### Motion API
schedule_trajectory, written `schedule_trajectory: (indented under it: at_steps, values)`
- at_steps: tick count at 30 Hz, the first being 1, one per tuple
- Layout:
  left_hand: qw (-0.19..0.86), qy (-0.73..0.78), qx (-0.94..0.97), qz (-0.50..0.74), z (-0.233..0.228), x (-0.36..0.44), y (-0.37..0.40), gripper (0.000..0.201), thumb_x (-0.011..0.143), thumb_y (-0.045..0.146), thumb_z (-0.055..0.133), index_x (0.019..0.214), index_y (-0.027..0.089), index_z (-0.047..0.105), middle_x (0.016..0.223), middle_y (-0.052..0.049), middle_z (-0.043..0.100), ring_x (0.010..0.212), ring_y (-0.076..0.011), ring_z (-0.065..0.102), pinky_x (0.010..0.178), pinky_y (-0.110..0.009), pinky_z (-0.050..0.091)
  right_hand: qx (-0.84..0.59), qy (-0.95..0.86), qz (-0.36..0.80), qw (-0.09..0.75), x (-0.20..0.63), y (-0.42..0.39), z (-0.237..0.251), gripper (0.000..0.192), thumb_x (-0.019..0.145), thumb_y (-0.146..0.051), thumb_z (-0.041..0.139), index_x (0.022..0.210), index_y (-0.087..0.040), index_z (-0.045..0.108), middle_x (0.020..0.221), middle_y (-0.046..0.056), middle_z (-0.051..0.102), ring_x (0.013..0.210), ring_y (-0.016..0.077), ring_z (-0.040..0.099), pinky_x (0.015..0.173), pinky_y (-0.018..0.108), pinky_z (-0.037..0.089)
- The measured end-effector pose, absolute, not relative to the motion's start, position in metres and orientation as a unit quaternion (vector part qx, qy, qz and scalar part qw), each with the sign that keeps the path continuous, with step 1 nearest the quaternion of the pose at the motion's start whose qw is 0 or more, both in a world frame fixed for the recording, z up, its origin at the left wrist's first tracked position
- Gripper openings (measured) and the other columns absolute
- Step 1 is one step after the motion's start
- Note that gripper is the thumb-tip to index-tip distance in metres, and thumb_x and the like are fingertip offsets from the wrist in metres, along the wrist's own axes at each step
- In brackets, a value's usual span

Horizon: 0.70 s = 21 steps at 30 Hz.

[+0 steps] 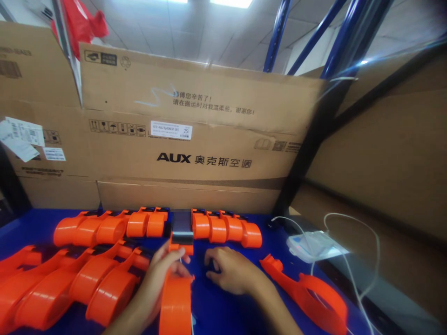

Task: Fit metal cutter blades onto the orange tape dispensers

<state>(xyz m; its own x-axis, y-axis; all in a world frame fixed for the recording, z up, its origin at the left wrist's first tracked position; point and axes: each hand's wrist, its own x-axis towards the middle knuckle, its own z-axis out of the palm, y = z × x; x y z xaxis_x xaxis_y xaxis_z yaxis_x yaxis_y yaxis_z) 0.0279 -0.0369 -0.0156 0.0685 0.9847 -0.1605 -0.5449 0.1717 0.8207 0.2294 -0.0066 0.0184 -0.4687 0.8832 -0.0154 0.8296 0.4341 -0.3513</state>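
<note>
A big brown cardboard box (pixel 195 135) stands at the back of the blue table (pixel 226 307). It has black letters and a white sticker (pixel 171 130). Another brown box (pixel 33 107) stands at the left. Red plastic (pixel 82 23) hangs above it. Blue metal poles (pixel 303 35) go up at the right. A white cable (pixel 352 260) curls near a clear flat pack (pixel 314 245).

Counted: nine orange tape dispensers in the back row (pixel 157 224), five in the front-left row (pixel 70 284), one held (pixel 176 302), one open shell (pixel 307 288). Two hands. Two cardboard boxes (pixel 195 135).
</note>
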Motion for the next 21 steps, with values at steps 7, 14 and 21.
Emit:
schedule_trajectory:
  at_steps: [7,14,21]
  values:
    - [0.666,0.379,0.296,0.570,-0.012,0.028,-0.039,0.030,0.073,0.037,0.080,0.088,0.017,0.064,0.066,0.001,0.066,0.044,-0.0125,0.061,0.048,-0.028,0.055,-0.507,-0.839,0.148,0.126,0.222,-0.009,0.018,0.013,0.075,-0.018,0.067,0.087,-0.020,0.065,0.082,0.003,0.068,0.075,0.0186,0.060,0.062,0.025,0.036]
    - [0.641,0.367,0.331,0.587,-0.024,0.027,-0.034,0.031,0.078,0.034,0.077,0.101,0.019,0.062,0.075,-0.001,0.069,0.056,-0.0148,0.066,0.060,-0.031,0.059,-0.452,-0.804,0.217,0.320,0.220,-0.004,0.017,0.035,0.081,-0.015,0.061,0.115,-0.021,0.066,0.075,-0.002,0.061,0.059,0.0122,0.049,0.057,0.023,0.039]
    - [0.624,0.359,0.366,0.590,-0.025,0.026,-0.032,0.047,0.083,0.034,0.075,0.121,0.024,0.051,0.085,-0.002,0.073,0.057,-0.0154,0.069,0.068,-0.035,0.060,-0.386,-0.656,0.430,0.486,0.211,0.002,0.013,0.024,0.086,-0.036,0.071,0.104,-0.021,0.063,0.074,-0.002,0.059,0.062,0.0137,0.056,0.055,0.024,0.047]
